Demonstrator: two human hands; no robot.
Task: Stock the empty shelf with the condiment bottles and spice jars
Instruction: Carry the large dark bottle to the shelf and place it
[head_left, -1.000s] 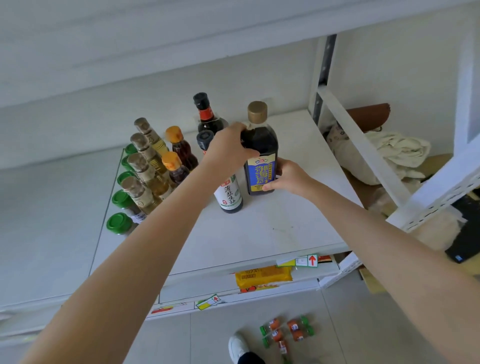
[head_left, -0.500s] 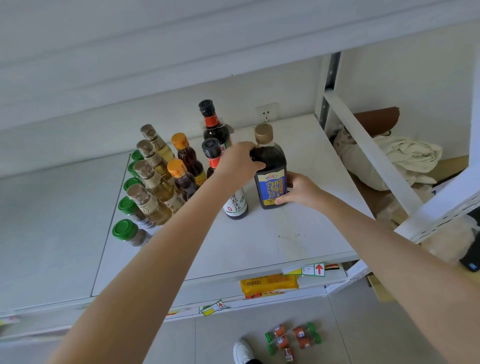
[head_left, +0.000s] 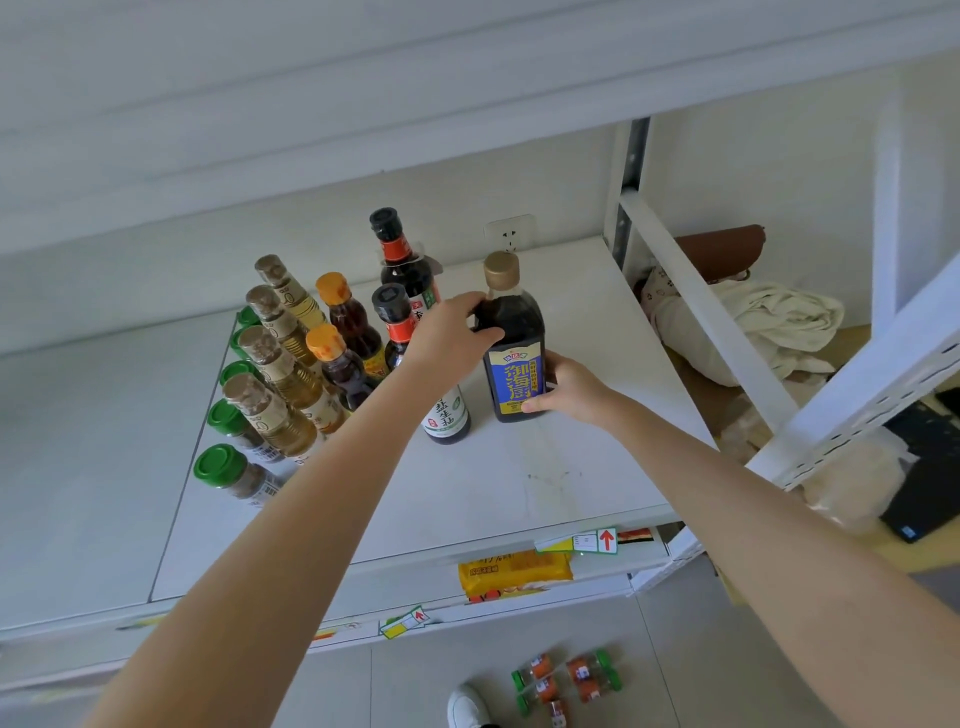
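Hands (head_left: 451, 338) still grip gold-capped bottle (head_left: 513, 353), upright on shelf (head_left: 545, 483).

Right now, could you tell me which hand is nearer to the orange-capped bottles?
Left. The left hand grips the shoulder of the blue-labelled dark bottle, just right of the orange-capped bottles. The right hand holds that bottle's far side, farther away.

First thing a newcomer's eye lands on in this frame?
Both hands on the gold-capped dark bottle mid-shelf: left hand on its shoulder, right hand at the blue label. Next, the tidy rows of bottles and green-lidded jars along the left of the white shelf.
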